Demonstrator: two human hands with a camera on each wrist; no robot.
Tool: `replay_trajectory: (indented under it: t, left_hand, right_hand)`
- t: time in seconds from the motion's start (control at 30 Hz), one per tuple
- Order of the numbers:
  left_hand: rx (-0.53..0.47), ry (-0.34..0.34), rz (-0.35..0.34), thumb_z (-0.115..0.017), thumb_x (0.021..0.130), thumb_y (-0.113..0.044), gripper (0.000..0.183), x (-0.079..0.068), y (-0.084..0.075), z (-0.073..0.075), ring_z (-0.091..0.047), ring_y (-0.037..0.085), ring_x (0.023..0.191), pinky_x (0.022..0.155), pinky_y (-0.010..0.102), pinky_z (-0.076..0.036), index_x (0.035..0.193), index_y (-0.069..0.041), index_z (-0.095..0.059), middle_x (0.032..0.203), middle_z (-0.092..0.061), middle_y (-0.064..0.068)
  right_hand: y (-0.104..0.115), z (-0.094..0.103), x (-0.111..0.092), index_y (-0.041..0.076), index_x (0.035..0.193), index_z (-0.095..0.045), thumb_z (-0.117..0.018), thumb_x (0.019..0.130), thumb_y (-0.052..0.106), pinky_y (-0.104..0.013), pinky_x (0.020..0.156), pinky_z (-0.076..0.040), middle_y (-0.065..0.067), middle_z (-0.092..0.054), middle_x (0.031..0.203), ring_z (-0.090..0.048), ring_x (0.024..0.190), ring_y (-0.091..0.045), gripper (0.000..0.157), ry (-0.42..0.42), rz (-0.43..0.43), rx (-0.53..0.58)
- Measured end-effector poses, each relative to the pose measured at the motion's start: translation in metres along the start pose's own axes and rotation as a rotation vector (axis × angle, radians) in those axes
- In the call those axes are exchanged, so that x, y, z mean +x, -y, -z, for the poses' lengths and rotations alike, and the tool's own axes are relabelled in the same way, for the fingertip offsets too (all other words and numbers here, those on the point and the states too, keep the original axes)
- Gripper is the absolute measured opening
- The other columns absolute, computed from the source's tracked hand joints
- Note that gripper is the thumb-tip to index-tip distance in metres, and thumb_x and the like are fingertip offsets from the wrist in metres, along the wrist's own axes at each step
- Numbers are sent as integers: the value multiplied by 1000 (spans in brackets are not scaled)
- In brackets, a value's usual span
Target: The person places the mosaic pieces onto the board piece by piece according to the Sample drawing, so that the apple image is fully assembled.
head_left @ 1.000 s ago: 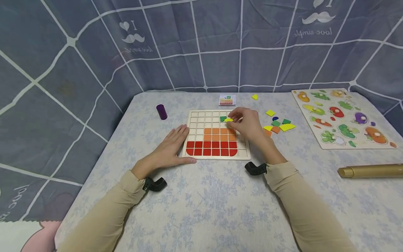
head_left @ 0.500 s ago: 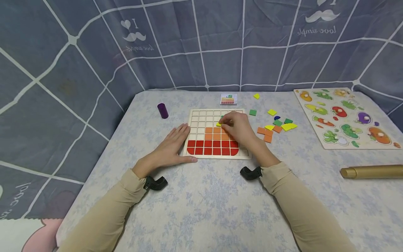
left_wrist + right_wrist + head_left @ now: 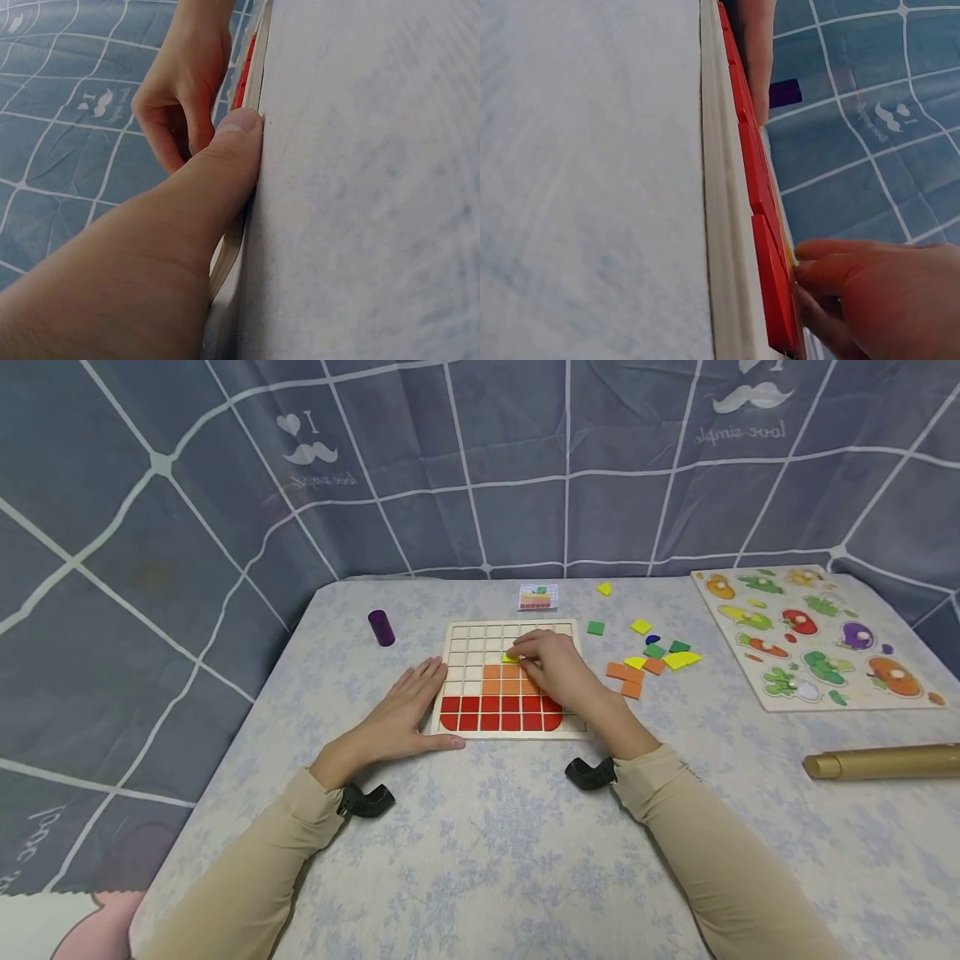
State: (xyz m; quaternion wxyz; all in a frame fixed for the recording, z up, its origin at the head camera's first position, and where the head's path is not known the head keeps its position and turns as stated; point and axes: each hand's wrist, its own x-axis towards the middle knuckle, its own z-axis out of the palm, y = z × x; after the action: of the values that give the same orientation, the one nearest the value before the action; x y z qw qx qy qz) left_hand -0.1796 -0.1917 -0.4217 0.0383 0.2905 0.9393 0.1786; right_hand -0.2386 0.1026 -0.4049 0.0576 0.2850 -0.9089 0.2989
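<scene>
The wooden grid board lies flat on the table. Red tiles fill much of its two near rows, the outer near ones rounded; orange tiles lie behind them. My right hand reaches over the board and pinches a yellow tile at the grid just behind the orange ones. In the right wrist view, that hand has only a sliver of yellow showing at its fingertips. My left hand rests along the board's left edge with fingers extended, its thumb against the near corner.
Loose yellow, green, orange and blue tiles lie right of the board. A small pattern card stands behind it. A purple cylinder is at the back left. Farther right are a vegetable puzzle board and a gold tube.
My right hand has moved left across the board with the yellow tile, down to the grid. It now covers the green tile seen earlier there. The left hand stays put.
</scene>
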Motion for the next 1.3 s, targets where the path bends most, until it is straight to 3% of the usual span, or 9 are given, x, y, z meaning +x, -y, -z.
replay_trajectory:
  t: [0.2,0.43,0.63,0.83,0.97,1.17,1.3]
  left_hand:
    - [4,-2,7,-79,87,-59,123,-2,1,0,-3,33,165,135,51,-4,167,3,-10,177,-6,19]
    - [3,-6,9,-79,88,-58,122,-3,1,0,-3,32,166,136,49,-3,168,2,-9,177,-6,18]
    - [3,-14,1,-77,87,-62,123,-5,2,0,-5,35,165,135,53,-5,167,4,-10,177,-7,20]
    - [2,-18,-12,-74,88,-67,123,-4,3,0,-7,37,165,135,54,-7,167,4,-11,176,-8,21]
    - [-1,-13,-14,-74,88,-66,123,-3,2,-1,-6,36,165,135,54,-6,167,4,-11,177,-8,21]
    - [1,-12,-12,-73,89,-67,123,-2,3,-1,-6,36,165,135,54,-7,167,4,-11,177,-8,21]
    - [-1,-12,-12,-73,89,-67,123,-1,3,-1,-6,36,165,135,54,-7,167,4,-11,177,-8,21]
  right_hand:
    - [0,-2,1,3,114,-81,-64,101,-1,-45,104,-57,-14,-75,124,-66,122,-32,21,-47,6,6]
    - [0,-1,1,1,110,-81,-65,101,0,-44,103,-58,-14,-76,121,-67,121,-31,18,-44,15,9]
    - [-6,8,1,1,111,-81,-67,99,0,-46,99,-60,-17,-76,119,-71,111,-34,18,-90,-31,56]
    - [-21,33,-6,-1,118,-78,-65,101,4,-51,100,-60,-21,-73,122,-72,111,-40,22,-178,-204,85]
    - [-38,50,-14,-1,119,-78,-63,100,4,-54,100,-57,-24,-73,116,-72,108,-44,24,-282,-312,68]
    - [-63,64,-29,-5,123,-75,-68,98,5,-56,111,-42,-28,-72,117,-67,109,-44,27,-428,-463,39]
    - [-74,68,-38,-8,130,-70,-68,98,3,-58,105,-47,-31,-70,121,-61,111,-44,34,-458,-547,-9]
